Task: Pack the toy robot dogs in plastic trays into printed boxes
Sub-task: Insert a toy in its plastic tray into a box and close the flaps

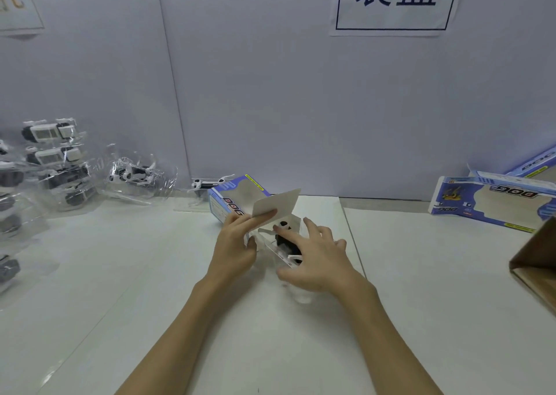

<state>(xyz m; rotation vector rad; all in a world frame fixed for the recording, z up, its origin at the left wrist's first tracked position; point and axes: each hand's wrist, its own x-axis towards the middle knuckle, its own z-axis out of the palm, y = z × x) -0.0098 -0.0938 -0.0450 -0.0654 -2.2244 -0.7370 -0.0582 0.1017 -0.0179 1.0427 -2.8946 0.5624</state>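
A blue printed box (233, 194) lies on its side in the middle of the white table, its open end toward me. My left hand (237, 241) grips the box's near edge, with the fingers holding up the white end flap (278, 202). My right hand (316, 254) rests on a clear plastic tray (272, 244) holding a black and white toy robot dog (284, 239), with its fingers straight on top and the thumb below. The tray sits at the box's open end, partly inside it.
Stacked trays with toy dogs (54, 157) stand at the far left, and two more trays (135, 175) (210, 184) lie near the wall. Flat printed boxes (493, 199) lie at the far right. A brown cardboard carton (538, 262) juts in at the right edge.
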